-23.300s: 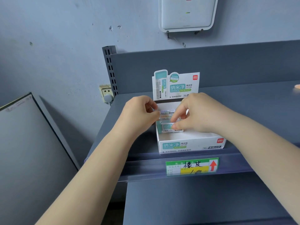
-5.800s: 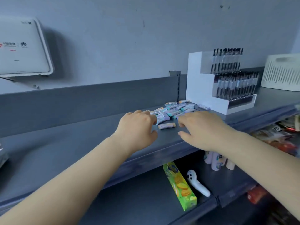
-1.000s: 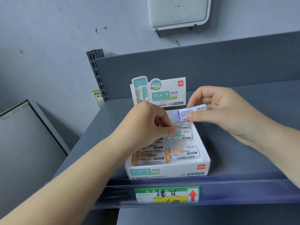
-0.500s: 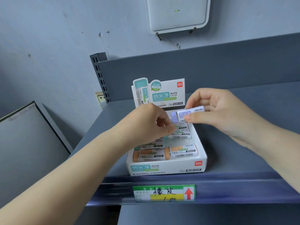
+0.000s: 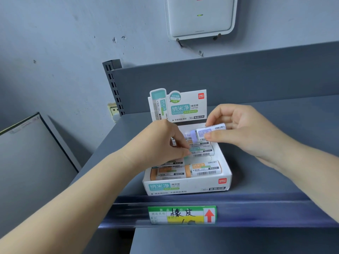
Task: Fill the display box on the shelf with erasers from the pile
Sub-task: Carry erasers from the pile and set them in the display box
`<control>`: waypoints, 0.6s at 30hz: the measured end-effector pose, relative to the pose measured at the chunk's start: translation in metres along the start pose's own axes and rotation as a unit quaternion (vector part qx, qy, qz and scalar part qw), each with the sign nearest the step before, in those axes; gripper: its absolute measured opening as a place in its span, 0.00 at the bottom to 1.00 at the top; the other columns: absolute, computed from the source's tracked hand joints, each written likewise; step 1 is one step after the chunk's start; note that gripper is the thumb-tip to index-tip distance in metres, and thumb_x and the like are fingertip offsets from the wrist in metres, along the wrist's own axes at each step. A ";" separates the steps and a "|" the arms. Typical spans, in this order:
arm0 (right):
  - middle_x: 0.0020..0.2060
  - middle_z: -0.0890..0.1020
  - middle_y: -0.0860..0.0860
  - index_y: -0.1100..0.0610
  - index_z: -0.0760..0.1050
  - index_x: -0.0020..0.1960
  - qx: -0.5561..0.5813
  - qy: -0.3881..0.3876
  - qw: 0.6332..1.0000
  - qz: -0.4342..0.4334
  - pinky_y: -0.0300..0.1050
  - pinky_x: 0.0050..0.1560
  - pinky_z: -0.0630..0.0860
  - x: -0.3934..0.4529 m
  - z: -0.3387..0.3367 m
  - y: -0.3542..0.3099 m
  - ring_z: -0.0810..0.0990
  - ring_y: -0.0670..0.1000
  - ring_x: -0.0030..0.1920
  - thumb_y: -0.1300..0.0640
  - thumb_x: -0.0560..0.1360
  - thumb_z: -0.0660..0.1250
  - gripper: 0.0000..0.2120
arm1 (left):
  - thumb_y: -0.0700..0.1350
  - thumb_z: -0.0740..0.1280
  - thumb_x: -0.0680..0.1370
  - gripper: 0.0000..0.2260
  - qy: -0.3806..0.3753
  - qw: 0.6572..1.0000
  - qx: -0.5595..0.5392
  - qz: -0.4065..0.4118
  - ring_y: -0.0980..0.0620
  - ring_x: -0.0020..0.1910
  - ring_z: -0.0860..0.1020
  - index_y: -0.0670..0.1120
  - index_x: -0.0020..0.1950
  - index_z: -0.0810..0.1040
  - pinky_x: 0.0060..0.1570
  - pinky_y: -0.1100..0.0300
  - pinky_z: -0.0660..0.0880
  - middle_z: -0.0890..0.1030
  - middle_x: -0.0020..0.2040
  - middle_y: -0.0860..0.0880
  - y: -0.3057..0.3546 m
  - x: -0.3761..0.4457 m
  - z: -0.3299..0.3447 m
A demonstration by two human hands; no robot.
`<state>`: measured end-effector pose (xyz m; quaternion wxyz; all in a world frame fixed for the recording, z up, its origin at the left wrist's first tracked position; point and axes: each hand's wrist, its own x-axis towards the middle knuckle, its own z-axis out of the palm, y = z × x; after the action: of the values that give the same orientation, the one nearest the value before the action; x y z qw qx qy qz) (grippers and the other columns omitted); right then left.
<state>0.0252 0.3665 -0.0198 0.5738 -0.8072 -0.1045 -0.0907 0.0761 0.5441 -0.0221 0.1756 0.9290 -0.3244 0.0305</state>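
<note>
White cardboard forms the display box [image 5: 187,186], which sits on the grey shelf [image 5: 266,180] close to its front edge, directly behind the green-and-yellow price label [image 5: 181,214] clipped to the shelf rail. The box's header card [image 5: 183,107] stands upright at the rear.

Right hand [image 5: 244,132]: its fingers [image 5: 216,137] pinch a purple-ended eraser [image 5: 207,132] — thumb below, index finger above. This eraser is held above the rear right portion of the box, tilted so that the purple end points down and to the left, toward the box interior. It is clear of the erasers already in the box.

Left hand [image 5: 163,143]: its fingers are curled downward into the middle of the box, with the tips touching a green-labelled eraser [image 5: 201,152] that lies flat in the second row from the front. Whether that eraser is gripped or only pressed cannot be determined.

Front row — two orange-ended erasers [image 5: 203,169] lie flat, end to end, just behind the front wall. Further erasers at the rear are partly hidden by the left hand.

A white wall-mounted device [image 5: 200,17] hangs above the shelf's back panel.
</note>
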 end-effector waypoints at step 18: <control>0.31 0.81 0.46 0.52 0.80 0.37 -0.196 -0.202 0.960 0.001 0.25 0.24 0.63 -0.004 0.050 -0.036 0.71 0.39 0.20 0.58 0.66 0.75 0.05 | 0.45 0.71 0.70 0.01 0.196 0.971 -0.125 -0.054 0.55 0.37 0.74 0.50 0.39 0.83 0.32 0.72 0.67 0.79 0.36 0.54 -0.036 -0.042 -0.004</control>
<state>0.0133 0.4247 -0.0041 0.3715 -0.9055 -0.1975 0.0556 0.0653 0.5970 -0.0366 0.3518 0.8916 -0.2346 0.1620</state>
